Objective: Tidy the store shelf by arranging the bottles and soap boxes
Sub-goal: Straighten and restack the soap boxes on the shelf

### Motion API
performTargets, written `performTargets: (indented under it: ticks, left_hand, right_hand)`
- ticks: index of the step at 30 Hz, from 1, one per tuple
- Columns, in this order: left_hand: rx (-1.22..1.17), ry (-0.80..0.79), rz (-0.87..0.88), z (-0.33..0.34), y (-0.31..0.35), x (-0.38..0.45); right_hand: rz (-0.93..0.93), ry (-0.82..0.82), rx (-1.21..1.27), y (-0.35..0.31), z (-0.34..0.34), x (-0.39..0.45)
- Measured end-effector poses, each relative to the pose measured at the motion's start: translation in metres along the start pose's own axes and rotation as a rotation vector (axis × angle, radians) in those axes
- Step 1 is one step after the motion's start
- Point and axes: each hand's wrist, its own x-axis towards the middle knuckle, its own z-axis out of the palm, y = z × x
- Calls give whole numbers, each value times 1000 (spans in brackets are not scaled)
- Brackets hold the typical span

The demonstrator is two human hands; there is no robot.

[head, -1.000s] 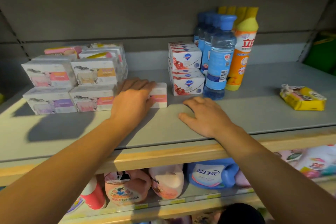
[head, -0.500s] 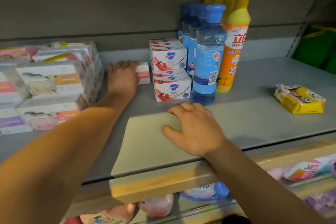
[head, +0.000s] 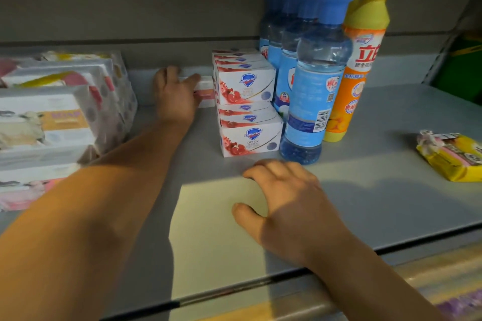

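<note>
Pink-and-white, the small soap box point(head: 206, 91) has been slid from the shelf's front deep to the back beside the Safeguard stack point(head: 247, 104), the left hand point(head: 177, 94) gripping it. The right hand point(head: 292, 206) rests loosely spread on the shelf point(head: 391, 190); judging by this, the box is nearly placed.

We see white soap boxes point(head: 247, 109) printed with red pomegranates and a blue shield, clear-blue bottles point(head: 310, 81) with blue caps and labels, an orange bottle point(head: 357, 73) capped in yellow, a yellow pack point(head: 448, 161), and a grey shelf point(head: 391, 117).
</note>
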Motion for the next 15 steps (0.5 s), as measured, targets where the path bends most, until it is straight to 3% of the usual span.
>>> performTargets:
  ticks: [9, 15]
  left_hand:
    - [58, -31, 12, -34, 6, -23]
    - [-367, -107, -54, -98, 20, -87]
  right_hand:
    - [-3, -61, 11, 3, -1, 3]
    - [-22, -62, 0, 3, -4, 2]
